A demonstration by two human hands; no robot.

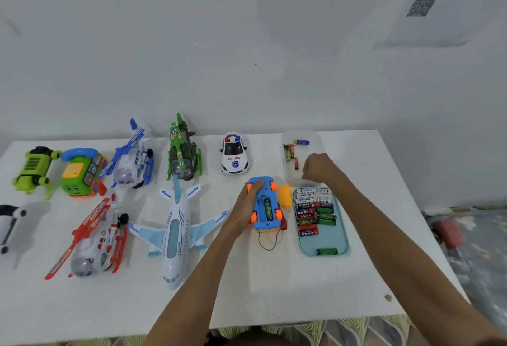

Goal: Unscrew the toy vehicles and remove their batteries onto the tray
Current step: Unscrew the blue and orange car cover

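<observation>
A blue toy car (264,210) with orange wheels lies upside down at the table's middle right. Its battery bay is open and a green battery (267,209) sits inside. My left hand (248,203) grips the car's left side and far end. A light blue tray (333,238) to the right holds several batteries (314,212). My right hand (318,167) hovers over a clear plastic container (300,137), fingers curled downward, pinching what looks like a small dark screw (302,178).
A yellow part (284,195) and a red-handled tool (284,223) lie between car and tray. A police car (234,157), white airliner (175,232), three helicopters, a green phone toy (81,173) and a green vehicle (34,168) fill the left. The table's right edge is close.
</observation>
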